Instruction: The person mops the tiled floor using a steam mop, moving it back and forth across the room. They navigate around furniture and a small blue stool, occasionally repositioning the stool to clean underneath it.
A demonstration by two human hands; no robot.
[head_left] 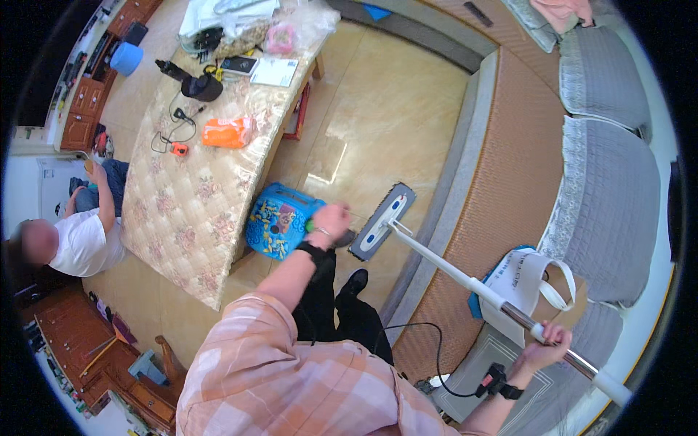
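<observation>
My right hand (547, 344) is closed around the metal and white pole of a flat mop (381, 220). The grey mop head rests on the tiled floor in front of my feet. My left hand (329, 222) is over the right side of a blue patterned plastic stool or case (277, 220) beside the table. Its fingers are blurred, and a bit of green shows by them; whether it holds anything cannot be told. A black band is on each wrist, and a cable runs from a small device at the right wrist.
A cloth-covered table (191, 207) bears an orange packet (228, 132), a cable and bags. A sofa with a woven mat (507, 158) and grey cushions runs along the right, with a paper bag (564, 283) on it. Another person (87, 240) sits at the table's left.
</observation>
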